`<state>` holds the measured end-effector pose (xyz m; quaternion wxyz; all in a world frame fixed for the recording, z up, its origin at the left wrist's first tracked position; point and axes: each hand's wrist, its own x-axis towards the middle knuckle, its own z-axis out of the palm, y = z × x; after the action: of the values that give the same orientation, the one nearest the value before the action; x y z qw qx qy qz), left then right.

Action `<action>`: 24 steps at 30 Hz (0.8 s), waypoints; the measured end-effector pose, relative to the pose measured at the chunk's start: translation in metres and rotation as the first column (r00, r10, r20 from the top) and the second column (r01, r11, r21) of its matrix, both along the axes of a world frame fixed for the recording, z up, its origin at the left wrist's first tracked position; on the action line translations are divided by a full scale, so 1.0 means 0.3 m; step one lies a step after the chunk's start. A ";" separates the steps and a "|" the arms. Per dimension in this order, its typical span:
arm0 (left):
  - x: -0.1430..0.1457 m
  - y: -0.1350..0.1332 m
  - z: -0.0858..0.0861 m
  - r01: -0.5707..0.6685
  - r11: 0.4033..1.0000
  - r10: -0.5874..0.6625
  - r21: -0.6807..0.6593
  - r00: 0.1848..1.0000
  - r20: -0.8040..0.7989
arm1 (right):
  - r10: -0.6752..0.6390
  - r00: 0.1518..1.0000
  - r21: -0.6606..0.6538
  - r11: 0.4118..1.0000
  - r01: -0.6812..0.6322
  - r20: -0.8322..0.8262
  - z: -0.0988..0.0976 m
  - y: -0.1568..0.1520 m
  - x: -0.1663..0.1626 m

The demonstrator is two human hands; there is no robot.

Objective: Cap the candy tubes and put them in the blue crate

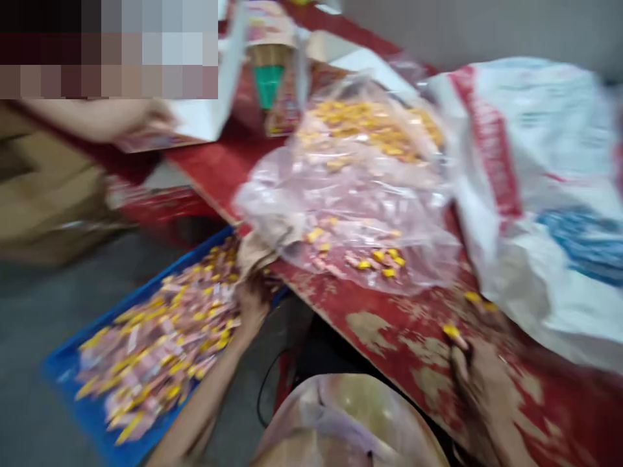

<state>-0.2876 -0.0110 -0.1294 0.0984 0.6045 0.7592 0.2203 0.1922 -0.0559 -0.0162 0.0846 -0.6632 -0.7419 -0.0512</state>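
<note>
- Right hand: rests low on the red worktop, fingers together, pinching a small yellow-tipped sachet at their tips; the view is blurred.
- Left hand: reaches over the worktop's near edge, at the rim of the blue tray; its fingers seem to close on the edge of a brown paper piece, but the blur leaves the grip uncertain.
- Tray: stands below the worktop, to the left, heaped with pink and yellow sachets.
- Clear bag: lies on the worktop just beyond both hands, with more sachets inside; a few loose ones lie near the right hand.
- White sack: printed red and blue, lies beside the clear bag, on the right.
- Far end of the worktop: a green cone and printed cartons, indistinct.
- Upper left: another person's hand holds a flat printed pack beside a white box.
</note>
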 end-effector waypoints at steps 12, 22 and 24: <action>0.638 -0.161 0.416 0.416 0.909 -0.207 0.010 0.431 0.878 | -0.098 0.888 0.174 0.965 0.195 -0.449 -0.020 -0.024 -0.062; 0.990 -0.019 0.427 0.440 0.851 0.397 -0.286 -0.183 0.899 | 0.069 0.962 0.398 0.916 0.044 -0.264 0.046 0.076 -0.048; 0.982 -0.026 0.405 0.447 0.840 0.408 -0.309 -0.145 0.901 | -0.170 0.974 0.298 0.931 0.209 -0.153 0.028 0.142 0.036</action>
<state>0.0069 -0.0189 -0.0079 0.8066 0.1745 0.4258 0.3711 0.2031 -0.0132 -0.0078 0.2293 -0.7118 -0.6502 -0.1344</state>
